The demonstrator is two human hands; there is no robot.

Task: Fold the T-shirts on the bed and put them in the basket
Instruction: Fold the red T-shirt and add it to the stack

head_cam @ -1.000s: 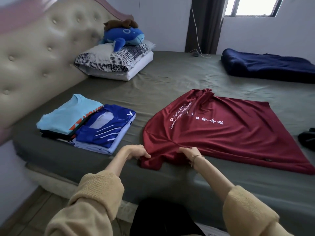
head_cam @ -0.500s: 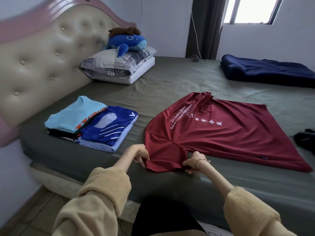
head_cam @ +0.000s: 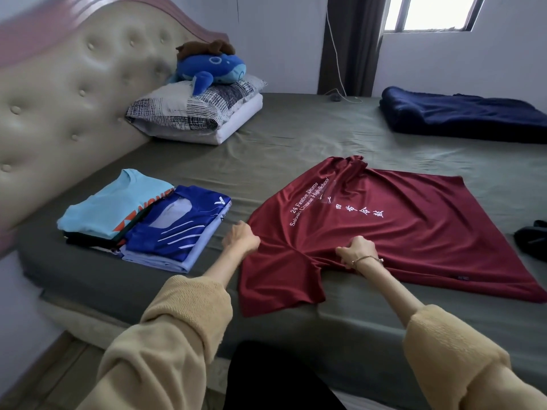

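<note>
A dark red T-shirt (head_cam: 399,232) with white lettering lies spread flat on the green bed (head_cam: 296,143), one sleeve reaching the near edge. My left hand (head_cam: 241,239) pinches the shirt's left edge by the shoulder. My right hand (head_cam: 359,251) grips the fabric at the armpit beside the sleeve. To the left lie folded shirts: a light blue one (head_cam: 112,202) on a dark pile, and a royal blue one (head_cam: 174,229) on a pale one. No basket is in view.
A padded headboard (head_cam: 59,99) runs along the left. Pillows (head_cam: 195,113) with a blue plush toy (head_cam: 210,69) lie at the far left. A navy blanket (head_cam: 461,116) lies at the far right, and a black item (head_cam: 532,244) at the right edge.
Both hands have slid further onto the shirt, away from the bed's edge, and the near sleeve now lies pulled out flat toward me. The camera has tilted slightly.
</note>
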